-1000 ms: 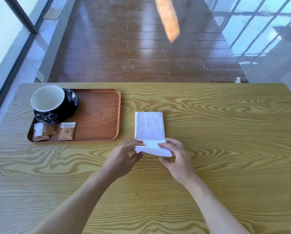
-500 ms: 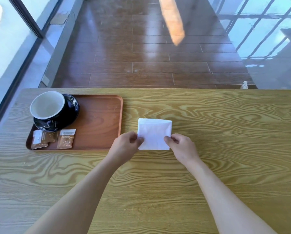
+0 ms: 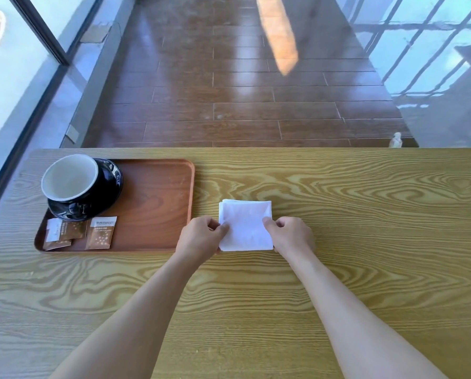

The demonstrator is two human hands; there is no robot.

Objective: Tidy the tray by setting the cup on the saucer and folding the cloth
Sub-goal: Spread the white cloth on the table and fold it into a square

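A white cloth (image 3: pixel 245 224) lies folded into a small square on the wooden table (image 3: pixel 365 214), just right of the brown tray (image 3: pixel 157 203). My left hand (image 3: pixel 200 236) pinches its left edge and my right hand (image 3: pixel 290 234) pinches its right edge. A black cup (image 3: pixel 73 183) with a white inside stands on a black saucer (image 3: pixel 111 179) in the tray's far left corner.
Three brown sachets (image 3: pixel 100 233) lie along the tray's near edge. Beyond the table's far edge is a dark wood floor (image 3: pixel 229 105), with glass walls on both sides.
The long cloth strip was folded in half away from me into a small square. Both hands moved from its near end to its side edges.
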